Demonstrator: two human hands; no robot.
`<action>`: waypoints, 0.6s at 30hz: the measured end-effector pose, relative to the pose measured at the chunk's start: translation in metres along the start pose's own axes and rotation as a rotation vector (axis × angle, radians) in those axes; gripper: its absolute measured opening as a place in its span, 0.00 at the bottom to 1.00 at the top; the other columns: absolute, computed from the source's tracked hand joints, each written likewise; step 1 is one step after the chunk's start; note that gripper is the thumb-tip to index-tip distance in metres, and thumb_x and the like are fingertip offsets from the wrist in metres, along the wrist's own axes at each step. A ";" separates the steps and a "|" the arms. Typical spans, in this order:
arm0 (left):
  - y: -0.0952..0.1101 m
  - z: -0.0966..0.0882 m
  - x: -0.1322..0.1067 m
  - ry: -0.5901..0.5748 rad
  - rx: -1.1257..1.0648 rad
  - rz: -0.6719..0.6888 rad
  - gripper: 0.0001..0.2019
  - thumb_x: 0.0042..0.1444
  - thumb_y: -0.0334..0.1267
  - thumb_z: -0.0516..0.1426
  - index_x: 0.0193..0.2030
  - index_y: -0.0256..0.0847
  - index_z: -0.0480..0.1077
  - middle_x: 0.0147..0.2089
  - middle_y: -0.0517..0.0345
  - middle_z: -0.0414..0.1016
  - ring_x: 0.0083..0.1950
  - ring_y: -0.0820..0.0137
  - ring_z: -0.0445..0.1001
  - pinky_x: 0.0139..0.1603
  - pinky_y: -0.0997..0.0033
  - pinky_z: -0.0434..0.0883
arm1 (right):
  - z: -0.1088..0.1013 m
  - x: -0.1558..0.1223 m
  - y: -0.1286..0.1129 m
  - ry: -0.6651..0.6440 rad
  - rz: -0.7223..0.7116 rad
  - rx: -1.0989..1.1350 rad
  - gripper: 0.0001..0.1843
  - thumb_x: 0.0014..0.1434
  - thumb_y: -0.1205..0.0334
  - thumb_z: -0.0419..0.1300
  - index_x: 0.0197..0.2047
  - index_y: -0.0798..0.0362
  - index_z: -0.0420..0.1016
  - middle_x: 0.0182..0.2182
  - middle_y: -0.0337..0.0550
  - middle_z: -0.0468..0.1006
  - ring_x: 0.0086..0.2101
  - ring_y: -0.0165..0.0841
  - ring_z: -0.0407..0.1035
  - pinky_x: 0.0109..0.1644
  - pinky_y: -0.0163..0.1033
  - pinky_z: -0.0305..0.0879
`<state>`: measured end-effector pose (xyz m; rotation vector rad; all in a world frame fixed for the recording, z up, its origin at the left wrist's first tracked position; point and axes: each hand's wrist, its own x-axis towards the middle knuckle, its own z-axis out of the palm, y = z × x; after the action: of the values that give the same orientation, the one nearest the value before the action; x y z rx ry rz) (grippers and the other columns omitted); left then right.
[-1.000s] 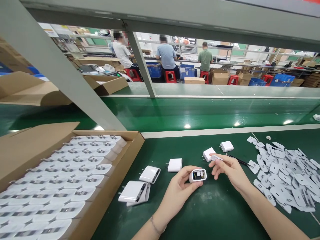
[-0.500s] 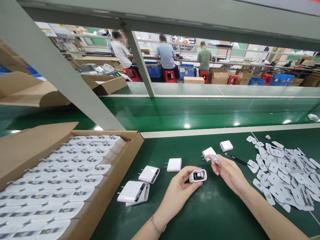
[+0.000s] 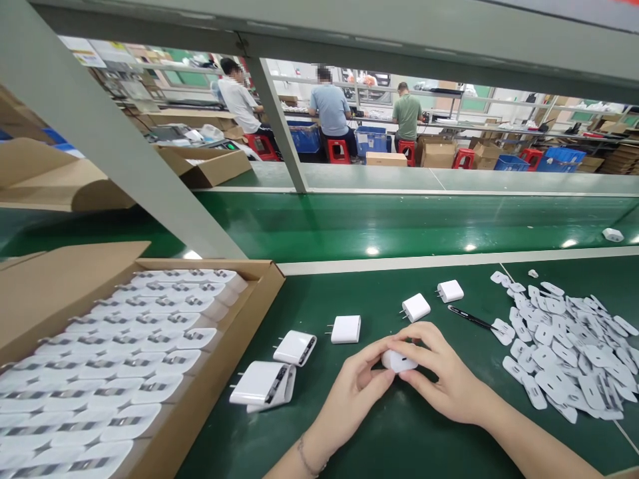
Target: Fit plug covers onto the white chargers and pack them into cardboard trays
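Observation:
In my left hand (image 3: 357, 382) is a white charger housing (image 3: 391, 361), gripped between thumb and fingers above the green table. My right hand (image 3: 439, 372) pinches a white end cap (image 3: 404, 362) against the housing's near right end; a dark port slot shows in the cap. Whether the cap sits flush I cannot tell, as fingers cover its edges. Beyond my hands stand closed white chargers with prongs, one charger (image 3: 346, 329) left and another charger (image 3: 416, 307) further right. Open-ended housings (image 3: 295, 348) lie left of my left hand.
A cardboard box (image 3: 249, 332) full of white chargers in rows stands at left. On the right spreads a heap of white end caps (image 3: 574, 352), with black tweezers (image 3: 472, 316) beside it. A grey frame post (image 3: 130, 146) slants at left. Several people sit working in the background.
My right hand has moved left and brought the end cap onto the housing's open end. The housing's inside, visible before, is now covered. My left hand still holds the housing.

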<state>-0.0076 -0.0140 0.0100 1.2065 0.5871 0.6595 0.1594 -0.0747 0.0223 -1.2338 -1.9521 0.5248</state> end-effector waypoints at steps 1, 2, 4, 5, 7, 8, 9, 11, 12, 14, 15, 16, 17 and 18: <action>0.001 0.000 0.000 0.007 -0.002 -0.002 0.15 0.52 0.34 0.59 0.48 0.42 0.73 0.51 0.53 0.75 0.54 0.61 0.71 0.54 0.67 0.69 | 0.000 0.000 0.000 -0.004 0.000 0.004 0.24 0.62 0.70 0.50 0.60 0.43 0.59 0.51 0.45 0.65 0.52 0.35 0.58 0.55 0.43 0.60; 0.001 0.000 0.000 0.014 0.001 -0.006 0.15 0.52 0.35 0.59 0.48 0.43 0.73 0.51 0.53 0.75 0.54 0.61 0.71 0.55 0.67 0.69 | 0.000 -0.001 -0.001 -0.010 0.003 0.012 0.25 0.62 0.70 0.51 0.60 0.42 0.59 0.51 0.45 0.65 0.52 0.35 0.58 0.55 0.43 0.60; 0.002 -0.001 0.001 0.025 0.008 -0.013 0.15 0.52 0.36 0.60 0.48 0.44 0.74 0.51 0.54 0.76 0.54 0.61 0.71 0.55 0.67 0.69 | 0.000 -0.002 -0.001 -0.023 0.033 0.046 0.25 0.62 0.69 0.51 0.60 0.41 0.60 0.52 0.44 0.64 0.53 0.35 0.57 0.56 0.44 0.59; 0.002 -0.001 0.002 0.032 0.012 -0.012 0.15 0.51 0.36 0.61 0.47 0.44 0.74 0.51 0.54 0.76 0.53 0.62 0.71 0.54 0.67 0.70 | 0.000 -0.002 -0.001 -0.023 0.076 0.075 0.24 0.61 0.69 0.51 0.59 0.40 0.60 0.53 0.43 0.63 0.54 0.35 0.57 0.57 0.44 0.58; 0.003 -0.002 0.002 0.051 0.023 0.003 0.13 0.50 0.36 0.61 0.45 0.44 0.75 0.51 0.54 0.76 0.53 0.62 0.72 0.54 0.68 0.70 | 0.000 -0.003 -0.001 0.000 0.211 0.168 0.23 0.62 0.65 0.52 0.59 0.40 0.60 0.54 0.43 0.62 0.53 0.35 0.57 0.58 0.44 0.58; 0.003 -0.003 0.002 0.058 0.029 0.014 0.13 0.50 0.36 0.62 0.44 0.44 0.76 0.51 0.54 0.76 0.54 0.62 0.71 0.55 0.68 0.70 | 0.000 -0.003 0.000 0.017 0.287 0.236 0.23 0.61 0.63 0.53 0.59 0.40 0.60 0.54 0.43 0.62 0.52 0.35 0.59 0.58 0.45 0.59; 0.004 -0.003 0.002 0.064 0.034 0.027 0.12 0.50 0.36 0.62 0.43 0.43 0.76 0.51 0.54 0.76 0.54 0.62 0.71 0.55 0.68 0.69 | 0.001 -0.002 0.001 0.029 0.355 0.324 0.22 0.61 0.60 0.54 0.59 0.41 0.61 0.54 0.43 0.62 0.51 0.35 0.61 0.57 0.45 0.60; 0.006 -0.003 0.002 0.070 0.036 0.045 0.12 0.49 0.36 0.62 0.43 0.42 0.76 0.51 0.52 0.75 0.56 0.61 0.69 0.56 0.68 0.69 | 0.002 0.000 0.003 0.027 0.453 0.551 0.22 0.60 0.56 0.55 0.58 0.43 0.63 0.53 0.44 0.65 0.50 0.35 0.64 0.56 0.44 0.62; 0.007 -0.003 0.002 0.073 0.030 0.049 0.13 0.49 0.36 0.62 0.43 0.42 0.76 0.51 0.51 0.75 0.56 0.60 0.69 0.55 0.68 0.69 | 0.004 0.001 0.004 0.023 0.481 0.673 0.22 0.60 0.54 0.56 0.57 0.44 0.64 0.52 0.44 0.68 0.50 0.36 0.65 0.56 0.45 0.62; 0.006 -0.002 0.002 0.075 0.017 0.056 0.14 0.49 0.37 0.62 0.45 0.41 0.75 0.52 0.50 0.74 0.55 0.59 0.70 0.52 0.68 0.71 | 0.007 0.003 0.006 0.033 0.515 0.880 0.22 0.58 0.52 0.58 0.56 0.45 0.67 0.51 0.44 0.71 0.53 0.37 0.64 0.58 0.45 0.59; 0.005 -0.002 0.002 0.075 0.014 0.063 0.15 0.49 0.37 0.62 0.46 0.40 0.74 0.53 0.49 0.73 0.55 0.59 0.70 0.51 0.68 0.72 | 0.009 0.004 0.007 0.050 0.523 0.946 0.23 0.57 0.52 0.58 0.55 0.46 0.68 0.50 0.44 0.72 0.53 0.38 0.63 0.58 0.46 0.58; 0.004 -0.002 0.002 0.071 0.012 0.073 0.16 0.50 0.37 0.62 0.47 0.41 0.73 0.54 0.48 0.73 0.55 0.59 0.70 0.50 0.68 0.73 | 0.011 0.004 0.007 0.071 0.521 0.982 0.22 0.57 0.51 0.59 0.54 0.47 0.69 0.50 0.45 0.73 0.54 0.39 0.63 0.59 0.46 0.57; 0.002 -0.001 0.002 0.067 0.011 0.083 0.17 0.50 0.37 0.62 0.49 0.41 0.71 0.55 0.48 0.72 0.54 0.59 0.70 0.48 0.69 0.73 | 0.013 0.004 0.007 0.090 0.513 0.995 0.22 0.57 0.51 0.59 0.54 0.47 0.70 0.50 0.45 0.73 0.53 0.39 0.63 0.59 0.47 0.57; 0.000 -0.001 0.001 0.062 0.013 0.088 0.19 0.51 0.37 0.61 0.51 0.41 0.69 0.55 0.47 0.71 0.52 0.60 0.72 0.47 0.70 0.73 | 0.014 0.004 0.007 0.105 0.500 0.990 0.22 0.57 0.51 0.59 0.53 0.48 0.71 0.50 0.45 0.73 0.53 0.40 0.64 0.58 0.47 0.58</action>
<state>-0.0076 -0.0122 0.0094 1.2332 0.5928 0.7708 0.1517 -0.0673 0.0105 -1.0093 -0.9964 1.4244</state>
